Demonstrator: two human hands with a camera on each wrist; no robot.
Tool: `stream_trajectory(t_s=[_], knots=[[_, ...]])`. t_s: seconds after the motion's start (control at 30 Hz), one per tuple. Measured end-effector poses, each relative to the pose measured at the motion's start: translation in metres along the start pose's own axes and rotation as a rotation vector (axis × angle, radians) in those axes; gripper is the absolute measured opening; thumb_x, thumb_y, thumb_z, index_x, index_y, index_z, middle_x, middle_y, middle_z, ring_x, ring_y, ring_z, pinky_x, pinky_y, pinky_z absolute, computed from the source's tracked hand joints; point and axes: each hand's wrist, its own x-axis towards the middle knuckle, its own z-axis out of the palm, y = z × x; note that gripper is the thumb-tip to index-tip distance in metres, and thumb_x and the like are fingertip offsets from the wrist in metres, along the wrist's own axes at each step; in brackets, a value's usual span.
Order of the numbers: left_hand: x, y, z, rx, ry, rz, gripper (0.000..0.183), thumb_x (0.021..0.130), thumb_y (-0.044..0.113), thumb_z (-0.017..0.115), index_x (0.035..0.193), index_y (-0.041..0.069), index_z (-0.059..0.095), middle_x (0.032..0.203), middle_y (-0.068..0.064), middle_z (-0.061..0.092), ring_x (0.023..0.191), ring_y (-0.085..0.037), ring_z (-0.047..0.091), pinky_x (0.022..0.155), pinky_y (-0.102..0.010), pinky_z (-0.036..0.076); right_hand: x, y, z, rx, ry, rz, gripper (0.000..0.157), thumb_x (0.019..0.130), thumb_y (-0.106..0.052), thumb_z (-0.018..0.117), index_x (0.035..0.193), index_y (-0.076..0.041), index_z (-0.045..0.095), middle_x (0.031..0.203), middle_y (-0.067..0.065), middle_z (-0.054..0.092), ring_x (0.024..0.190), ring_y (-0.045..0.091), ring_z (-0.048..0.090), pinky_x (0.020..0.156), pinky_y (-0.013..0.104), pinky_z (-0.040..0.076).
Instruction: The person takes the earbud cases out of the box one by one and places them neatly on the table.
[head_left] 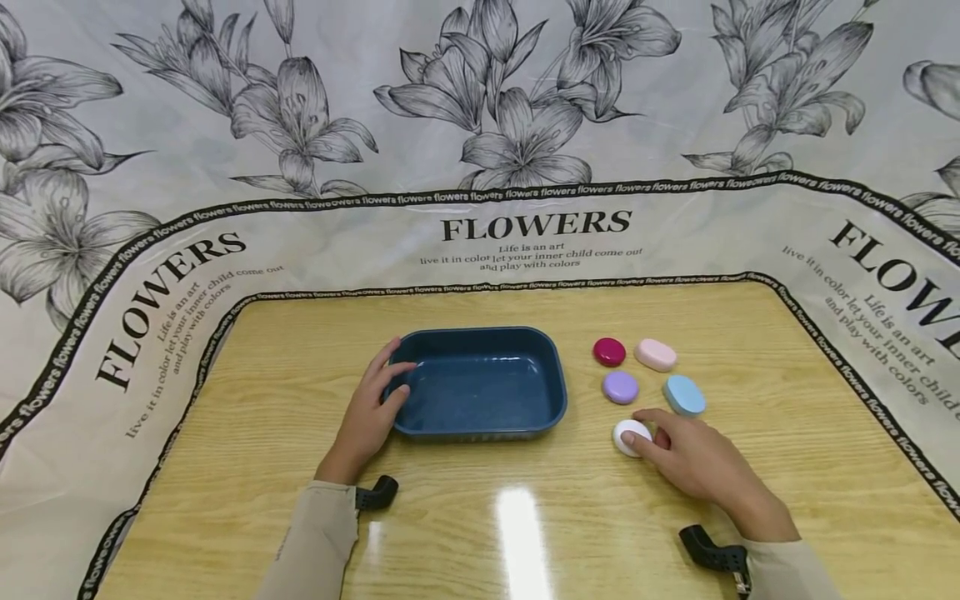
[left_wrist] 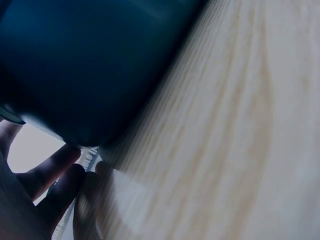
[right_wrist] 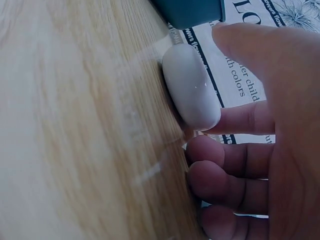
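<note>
My left hand [head_left: 369,408] holds the left side of a dark blue plastic basin [head_left: 480,432], with thumb and a finger over the rim. Close up, other fingers lie against the basin's outer wall [left_wrist: 100,65]. On the right, my right hand [head_left: 693,454] reaches around a white rounded soap-like piece [head_left: 628,432] on the table. Its thumb stands apart from the white piece [right_wrist: 189,85] in the right wrist view, while the index finger is at its far end. The other fingertips rest low near the tabletop.
Behind the white piece lie a dark red piece [head_left: 609,352], a pink one [head_left: 656,355], a purple one [head_left: 621,387] and a light blue one [head_left: 684,395]. The wood-grain table [head_left: 450,517] is bordered by a flower-printed cloth [head_left: 540,237].
</note>
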Motion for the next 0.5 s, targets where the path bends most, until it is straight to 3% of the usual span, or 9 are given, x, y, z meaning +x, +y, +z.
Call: stream_trajectory(t_s=[0.33,0.5], knots=[[0.004,-0.003,0.006,-0.009,-0.015,0.022,0.033,0.101,0.005,0.055,0.133,0.005,0.062,0.164,0.002,0.024,0.151,-0.021,0.018,0.113,-0.058,0.025,-0.005,-0.002,-0.009,-0.032,0.004,0.058,0.063,0.099,-0.059,0.050,0.132,-0.006,0.063,0.070,-0.006,0.049,0.058,0.011,0.044,0.051,0.032,0.035],[0.005,-0.004,0.009,-0.006,-0.031,0.021,0.035,0.101,0.005,0.055,0.136,0.005,0.060,0.165,-0.004,0.023,0.151,-0.020,0.017,0.113,-0.059,0.025,-0.010,-0.002,-0.021,-0.041,0.086,0.077,0.059,0.101,-0.054,0.050,0.130,-0.005,0.064,0.072,-0.005,0.050,0.060,0.013,0.046,0.053,0.032,0.035]])
